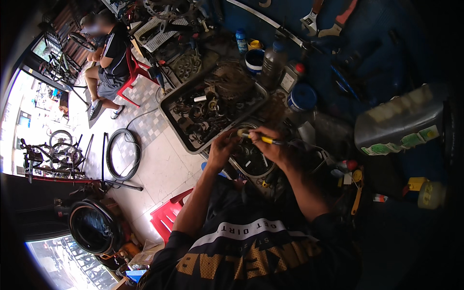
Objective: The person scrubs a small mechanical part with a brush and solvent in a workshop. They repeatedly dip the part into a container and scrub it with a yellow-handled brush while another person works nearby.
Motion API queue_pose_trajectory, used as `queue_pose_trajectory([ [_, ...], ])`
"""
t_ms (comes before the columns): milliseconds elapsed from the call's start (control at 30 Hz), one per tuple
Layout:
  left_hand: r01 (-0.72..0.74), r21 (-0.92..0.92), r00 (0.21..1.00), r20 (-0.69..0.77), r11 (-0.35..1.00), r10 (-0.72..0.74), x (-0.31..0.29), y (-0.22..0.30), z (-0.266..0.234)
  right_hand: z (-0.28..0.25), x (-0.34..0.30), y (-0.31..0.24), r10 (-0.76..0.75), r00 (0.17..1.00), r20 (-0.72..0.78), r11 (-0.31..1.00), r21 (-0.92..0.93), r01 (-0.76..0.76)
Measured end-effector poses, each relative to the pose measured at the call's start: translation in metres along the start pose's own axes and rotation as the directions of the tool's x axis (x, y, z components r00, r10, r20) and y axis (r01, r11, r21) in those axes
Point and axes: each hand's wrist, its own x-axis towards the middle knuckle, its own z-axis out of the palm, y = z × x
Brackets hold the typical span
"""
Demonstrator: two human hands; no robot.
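In my right hand (267, 146) is a brush with a yellow and black handle (268, 140), its tan head pointing toward my other hand. My left hand (223, 149) is closed beside the brush head, on something too small and dark to make out. Both hands are over the near edge of a grey tray (180, 137) and a small rounded basin (271, 172). Dark, greasy bicycle parts (197, 116) and several toothed sprockets (231, 79) fill the tray. Inside the basin, a few small pale pieces show in dark contents.
Behind the tray stand a blue bottle (240, 41), a dark bottle (272, 60) and a blue tub (302, 96). A large grey jug (403, 121) lies at right. Left are a bicycle tyre (123, 154), a red stool (169, 212) and a person (112, 58) seated on a red chair (134, 72).
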Motion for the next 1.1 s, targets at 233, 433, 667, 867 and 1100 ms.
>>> queue_pose_trajectory([
  [233, -0.095, 0.352, 0.992, -0.043, 0.931, 0.118, 0.001, 0.003, -0.005, 0.015, 0.008, -0.011, 0.039, 0.994, -0.102, 0.998, -0.048, -0.044],
  [433, -0.106, 0.461, 0.992, -0.017, 0.881, 0.128, 0.001, 0.006, -0.001, 0.016, 0.003, -0.015, -0.135, 0.982, -0.13, 0.987, -0.1, 0.123],
  [667, -0.154, 0.326, 0.981, -0.062, 0.933, 0.184, 0.001, -0.007, -0.001, 0.019, 0.001, -0.005, -0.027, 0.989, -0.147, 0.999, -0.023, 0.024],
  [867, -0.076, 0.305, 0.985, -0.126, 0.949, 0.12, 0.001, -0.008, -0.002, 0.016, -0.001, 0.001, 0.175, 0.977, -0.124, 0.985, 0.012, -0.175],
  [1100, -0.123, 0.081, 0.989, -0.077, 0.989, 0.13, -0.001, 0.0, -0.005, 0.013, -0.006, 0.029, 0.311, 0.949, -0.056, 0.947, -0.062, -0.314],
])
